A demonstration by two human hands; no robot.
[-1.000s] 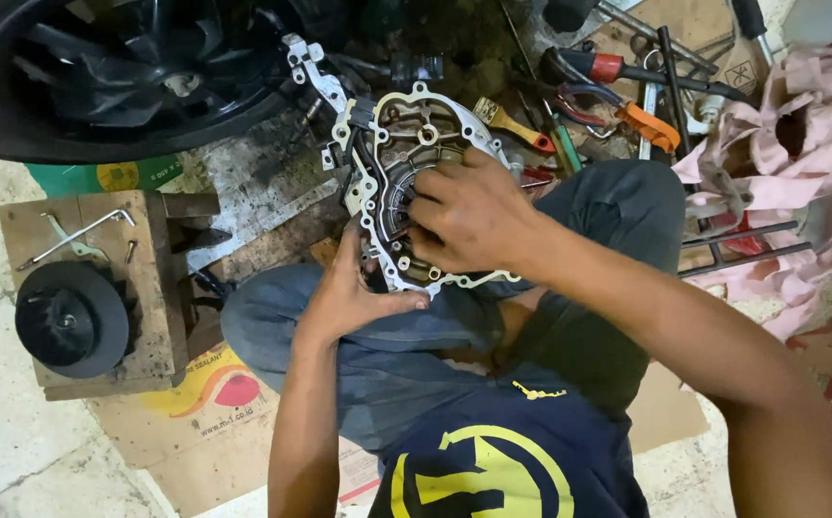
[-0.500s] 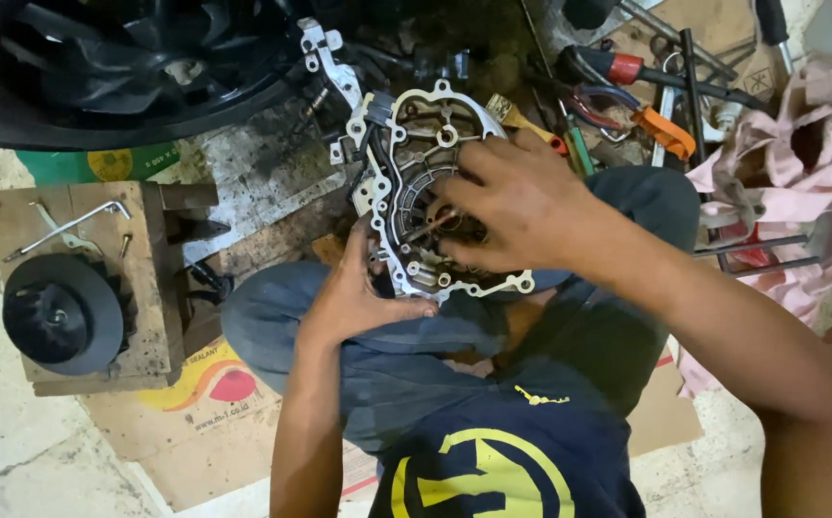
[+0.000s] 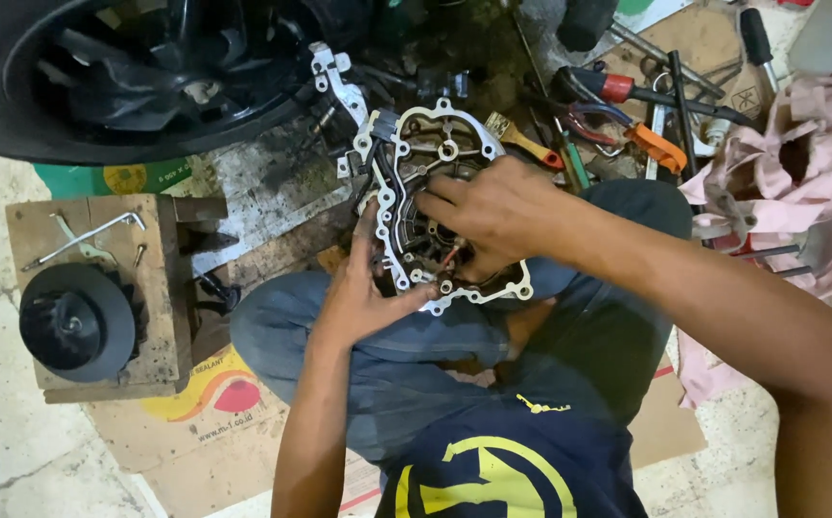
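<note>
A silver engine cover (image 3: 446, 144) with bolt holes round its rim rests between my knees, its inner side up. My left hand (image 3: 363, 293) grips the cover's lower left edge and steadies it. My right hand (image 3: 488, 216) reaches into the cover's middle, fingers curled on the round dark part inside, where a thin reddish wire shows. Whether the fingers pinch the wire is hidden.
A black wheel (image 3: 138, 72) lies at top left. A wooden block (image 3: 162, 288) on the left carries a black round pulley (image 3: 75, 321) and a bent metal rod. Screwdrivers and pliers (image 3: 627, 110) lie at top right beside pink rags (image 3: 780, 182). Cardboard (image 3: 195, 422) covers the floor.
The view has shifted a little. My right hand has slid lower into the cover's middle. My left hand keeps its hold on the edge.
</note>
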